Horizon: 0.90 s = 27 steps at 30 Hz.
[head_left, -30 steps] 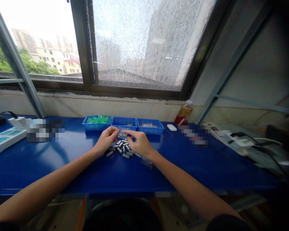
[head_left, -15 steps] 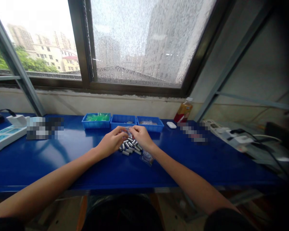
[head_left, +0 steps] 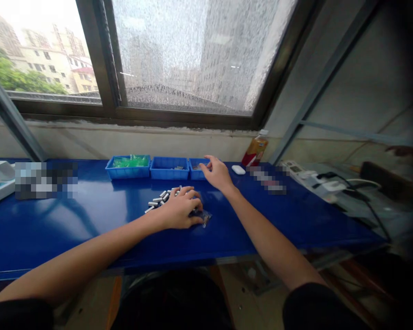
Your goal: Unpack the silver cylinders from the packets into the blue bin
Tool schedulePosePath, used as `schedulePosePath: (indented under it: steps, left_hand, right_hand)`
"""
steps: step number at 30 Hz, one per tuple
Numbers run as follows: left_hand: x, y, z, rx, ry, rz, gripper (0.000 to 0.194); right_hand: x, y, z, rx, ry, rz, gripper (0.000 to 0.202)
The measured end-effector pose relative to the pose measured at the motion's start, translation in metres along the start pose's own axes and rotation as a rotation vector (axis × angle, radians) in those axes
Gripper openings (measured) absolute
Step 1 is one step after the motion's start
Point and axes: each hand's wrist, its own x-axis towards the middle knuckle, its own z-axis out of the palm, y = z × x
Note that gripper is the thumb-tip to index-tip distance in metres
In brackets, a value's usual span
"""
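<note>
My left hand (head_left: 183, 208) lies over a pile of small silver-and-dark metal pieces (head_left: 162, 198), hiding part of it. Its fingers are curved and spread, with the thumb apart. A small clear plastic bag (head_left: 205, 217) with contents I cannot make out reaches between that thumb and the fingers, without a visible firm grip. My right hand (head_left: 217, 173) is raised at the front of the right blue bin (head_left: 196, 174), thumb and fingertips apart over its opening. I see nothing held in it.
A middle blue bin (head_left: 169, 173) holds a few small pieces, and the left blue bin (head_left: 128, 172) green plastic packets. To the right are a white case (head_left: 238, 170), a drink bottle (head_left: 255, 149) and plugs with cables (head_left: 335, 192). A power strip (head_left: 2, 190) lies far left.
My hands, together above the pile before, have separated. The left came down toward the plastic bag; the right moved away to the right bin. The view has shifted slightly.
</note>
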Motion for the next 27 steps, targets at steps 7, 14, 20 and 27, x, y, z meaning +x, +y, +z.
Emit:
schedulePosePath:
  steps: [7,14,20,27]
  left_hand:
    - [-0.011,-0.004,-0.007,0.018,0.043,-0.031,0.009]
    - [-0.011,0.007,-0.006,0.065,0.154,0.027,0.034]
    - [-0.013,0.017,0.001,0.145,0.126,0.042,0.022]
    - [-0.005,-0.005,-0.012,-0.039,0.344,-0.007,0.025]
  right_hand:
    - [-0.013,-0.045,-0.006,0.136,-0.082,-0.209,0.023]
    - [-0.020,-0.048,0.000,0.192,-0.246,-0.265,0.022]
    - [-0.025,-0.054,0.004,0.253,-0.309,-0.235,0.021]
    - [-0.016,-0.050,0.003,0.654,-0.341,0.020,0.035]
